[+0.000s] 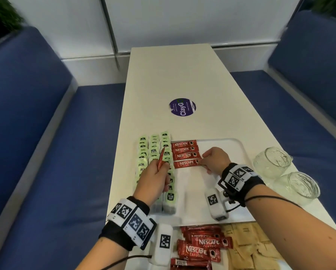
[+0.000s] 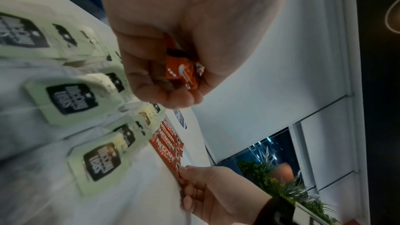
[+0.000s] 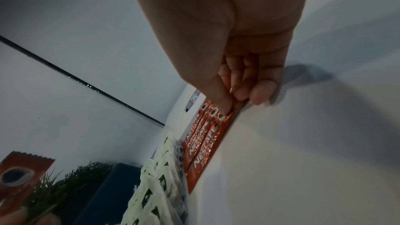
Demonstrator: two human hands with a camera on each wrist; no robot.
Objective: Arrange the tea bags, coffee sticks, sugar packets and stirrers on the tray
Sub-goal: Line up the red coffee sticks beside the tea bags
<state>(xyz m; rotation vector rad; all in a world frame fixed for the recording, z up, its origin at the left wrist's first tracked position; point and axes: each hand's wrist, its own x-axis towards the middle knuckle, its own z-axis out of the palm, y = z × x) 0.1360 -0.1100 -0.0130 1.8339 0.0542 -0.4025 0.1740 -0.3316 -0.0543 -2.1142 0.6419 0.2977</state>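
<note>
fourth red nescafé coffee stick (image 1: 186, 164), laid nearest in a row of four on the white plastic tray (image 1: 239, 151), is pinched at its end by the right hand (image 1: 214, 159). another red stick (image 1: 160, 159) is gripped upright by the left hand (image 1: 153, 181) above pale green tea bags (image 1: 153, 151). white worktop (image 1: 173, 75) underneath.

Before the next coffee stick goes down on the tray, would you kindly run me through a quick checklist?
1. Next coffee stick gripped in the left hand: ok.
2. Fourth coffee stick lying flat in line under the other three: ok, its end pinched by the right hand.
3. Right hand clear of the next slot: not ok.
4. Bare tray below the row: ok.
5. Tea bags in tidy rows at the left: ok.
6. Stirrers located: cannot tell.
</note>
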